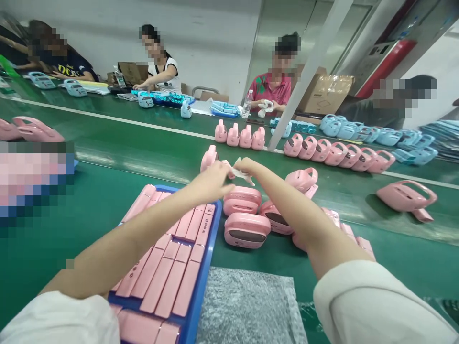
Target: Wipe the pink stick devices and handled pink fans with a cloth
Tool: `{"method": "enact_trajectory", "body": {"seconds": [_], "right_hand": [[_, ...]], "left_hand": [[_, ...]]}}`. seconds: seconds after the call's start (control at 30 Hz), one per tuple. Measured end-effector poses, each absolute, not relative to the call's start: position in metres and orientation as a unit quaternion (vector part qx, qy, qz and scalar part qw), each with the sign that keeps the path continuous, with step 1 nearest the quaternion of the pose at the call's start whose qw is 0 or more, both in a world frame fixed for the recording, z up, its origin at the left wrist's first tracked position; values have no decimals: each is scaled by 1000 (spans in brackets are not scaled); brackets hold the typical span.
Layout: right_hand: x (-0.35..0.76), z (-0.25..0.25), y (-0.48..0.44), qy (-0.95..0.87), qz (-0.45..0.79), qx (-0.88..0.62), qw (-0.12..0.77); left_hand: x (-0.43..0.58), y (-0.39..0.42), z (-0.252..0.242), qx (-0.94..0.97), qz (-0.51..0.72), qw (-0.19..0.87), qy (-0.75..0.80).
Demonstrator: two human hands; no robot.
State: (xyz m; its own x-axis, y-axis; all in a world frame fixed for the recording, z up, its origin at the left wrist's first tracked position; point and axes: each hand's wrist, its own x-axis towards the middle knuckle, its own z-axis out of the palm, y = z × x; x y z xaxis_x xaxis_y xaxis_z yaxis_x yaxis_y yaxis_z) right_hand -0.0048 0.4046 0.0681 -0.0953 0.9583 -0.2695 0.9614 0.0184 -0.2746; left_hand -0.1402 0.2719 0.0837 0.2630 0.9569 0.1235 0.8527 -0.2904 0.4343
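In the head view, both forearms reach forward over the green bench (pixel 93 210), slanting inward so the hands nearly meet above its far edge. The left arm crosses a blue tray (pixel 214 227) of pink bars (pixel 168 279); the left hand (pixel 219 177) lies palm down, fingers forward, just beside a pink handled case (pixel 208 158) standing beyond that edge. Its grip is blurred, so I cannot tell whether it is closed on anything. The right arm angles in from the near right corner, wrist bent down; the right hand (pixel 248 166) has its grip pinched on a white cloth (pixel 244 176), which hangs between the hands. Pink cases (pixel 247 230) cluster beneath, near the tray's far right corner. A grey sheet (pixel 251 306) lies toward the bench's near edge.
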Motion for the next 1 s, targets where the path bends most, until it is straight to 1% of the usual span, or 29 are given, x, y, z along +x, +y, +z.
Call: {"method": "enact_trajectory", "body": {"seconds": [0.07,0.13,0.27,0.37,0.43,0.5,0.53,0.57,0.63,0.7,0.8,0.9,1.0], "right_hand": [[-2,76,402,716,-230,659,-26],[6,90,394,721,-253,642,-64],[46,125,346,737,-284,594,-151],[100,144,287,762,-268,552,-207],[143,143,247,766,-186,586,-186],[189,131,211,714,-62,690,-103],[211,120,196,666,-25,744,-53],[231,106,183,614,-17,789,-2],[264,76,162,548,-57,831,72],[283,46,148,523,-74,845,81],[288,15,137,511,-72,855,60],[280,1,134,506,-64,859,38],[276,-3,134,508,-57,859,17]], "left_hand": [[-123,245,82,841,111,143,509],[-110,225,74,868,84,134,470],[-98,215,59,872,61,109,473],[-98,220,60,862,29,129,490],[-100,223,63,847,32,156,507],[-101,223,66,834,50,178,519],[-101,222,68,828,62,185,526],[-101,219,70,820,74,191,535],[-101,213,73,805,96,209,547],[-103,205,76,792,111,235,552],[-114,197,85,770,143,267,561],[-140,195,101,709,213,298,603],[-175,203,121,615,318,265,671]]}}
